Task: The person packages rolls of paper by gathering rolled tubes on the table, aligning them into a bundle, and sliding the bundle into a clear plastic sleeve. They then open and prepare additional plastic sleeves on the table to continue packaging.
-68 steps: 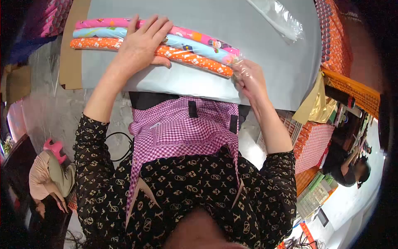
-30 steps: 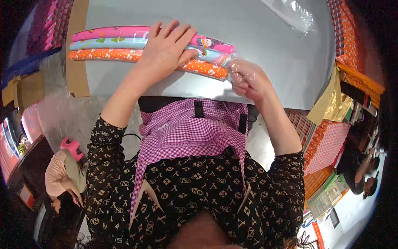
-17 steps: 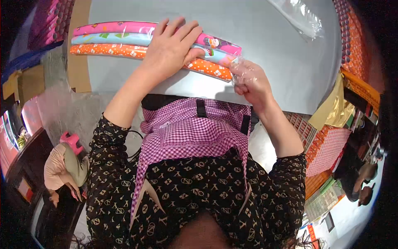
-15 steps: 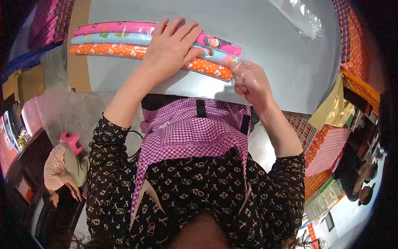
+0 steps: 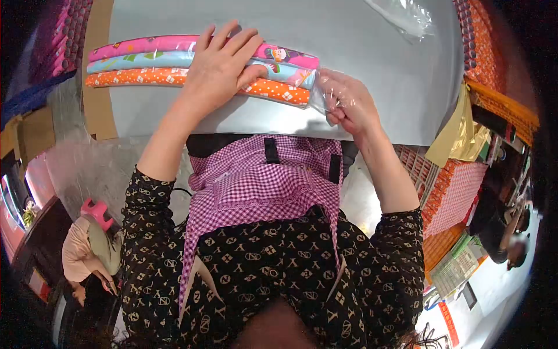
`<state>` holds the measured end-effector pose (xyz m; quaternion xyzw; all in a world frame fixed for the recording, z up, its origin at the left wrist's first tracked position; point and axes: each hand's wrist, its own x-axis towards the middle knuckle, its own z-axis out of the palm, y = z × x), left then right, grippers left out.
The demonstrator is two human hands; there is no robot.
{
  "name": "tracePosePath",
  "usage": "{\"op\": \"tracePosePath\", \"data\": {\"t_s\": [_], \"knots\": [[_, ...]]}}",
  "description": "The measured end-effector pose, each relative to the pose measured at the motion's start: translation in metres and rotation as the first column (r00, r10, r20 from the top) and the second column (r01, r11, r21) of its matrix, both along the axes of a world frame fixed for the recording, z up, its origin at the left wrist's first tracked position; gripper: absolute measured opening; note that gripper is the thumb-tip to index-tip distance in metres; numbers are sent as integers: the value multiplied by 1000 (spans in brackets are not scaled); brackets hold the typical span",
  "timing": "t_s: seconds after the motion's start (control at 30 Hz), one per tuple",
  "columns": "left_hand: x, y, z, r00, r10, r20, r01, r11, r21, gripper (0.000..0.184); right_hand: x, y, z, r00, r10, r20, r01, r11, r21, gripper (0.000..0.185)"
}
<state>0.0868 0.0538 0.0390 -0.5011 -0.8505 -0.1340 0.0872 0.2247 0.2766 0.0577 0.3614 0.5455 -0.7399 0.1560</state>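
Three patterned paper rolls lie side by side on the table: a pink roll (image 5: 296, 56), a light blue roll (image 5: 174, 59) and an orange roll with white dots (image 5: 279, 92). Clear plastic wrapping encloses them, and its loose end (image 5: 318, 100) sticks out past their right ends. My left hand (image 5: 218, 70) rests flat across the middle of the rolls, fingers spread. At the right, my right hand (image 5: 351, 103) has its fingers closed on the loose plastic, just off the roll ends.
The grey tabletop (image 5: 383, 81) has a cardboard strip (image 5: 99, 110) along its left side. Another clear plastic sleeve (image 5: 407, 17) lies at the far right. Stacked rolls (image 5: 485, 46) stand beyond the right edge. A person (image 5: 87, 250) sits at lower left, another (image 5: 494, 227) at right.
My right hand has drawn back from the roll ends, and the plastic now spans the gap. My left hand stays on the rolls. The whole view has shifted slightly.
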Motion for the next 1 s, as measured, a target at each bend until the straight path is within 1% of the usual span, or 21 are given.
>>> {"op": "tracePosePath", "data": {"t_s": [0.13,0.2,0.23,0.33,0.4,0.43,0.5,0.53,0.57,0.6,0.63,0.67,0.7,0.77,0.8,0.87,0.9,0.97,1.0], "knots": [[0,-1,0,1000,4,2,-4,1000,8,51,-1,1,3,998,36,43,-37,999,28,36],[0,-1,1,1000,7,4,-7,1000,-4,50,0,3,-2,995,-5,96,7,1000,-23,34],[0,-1,1,1000,9,3,-9,1000,-4,50,2,4,-2,995,-3,95,5,1000,-23,34],[1,-1,1,1000,16,-3,-16,1000,-15,50,10,2,-3,999,-23,39,25,998,-65,35],[1,-1,2,1000,17,0,-17,1000,-12,49,13,-1,-4,996,-66,-56,59,992,-114,37],[1,0,2,1000,18,-3,-18,1000,-8,49,13,-2,-2,996,-65,-58,58,992,-110,37],[2,0,2,1000,21,-1,-21,1000,-3,49,13,-3,1,993,8,-114,-4,999,34,41],[2,-1,1,1000,22,-2,-22,1000,-2,49,15,2,2,984,149,-95,-129,973,194,40],[1,-1,0,1000,15,-9,-15,1000,11,48,16,2,1,984,150,-95,-129,972,194,40],[1,-1,-1,1000,9,-16,-8,1000,23,48,16,1,-3,960,222,-171,-138,906,401,36],[1,-1,-1,1000,8,-16,-7,1000,24,48,19,3,-13,915,303,-265,-113,826,553,31],[1,0,0,1000,8,-14,-8,1000,26,47,21,5,-22,863,381,-332,-49,718,695,26],[1,0,0,1000,9,-11,-9,1000,28,46,22,6,-22,863,381,-331,-49,716,697,26],[2,-2,0,1000,1,-8,-1,999,34,46,22,3,-19,868,481,-119,-206,569,796,22],[2,-2,1,1000,-6,-5,6,999,37,45,21,2,-18,868,482,-120,-205,568,797,22],[2,-3,1,1000,-6,-10,6,999,38,45,15,2,-15,855,517,-45,-241,472,848,20],[2,-3,1,1000,-7,-12,8,999,39,45,12,2,-12,854,518,-46,-239,471,849,20],[2,-3,-2,1000,-6,-22,7,999,39,45,7,5,-4,867,498,-32,-331,621,710,25],[2,-3,-2,1000,-7,-21,7,999,40,45,7,7,-2,864,503,-31,-334,618,712,25]]}}
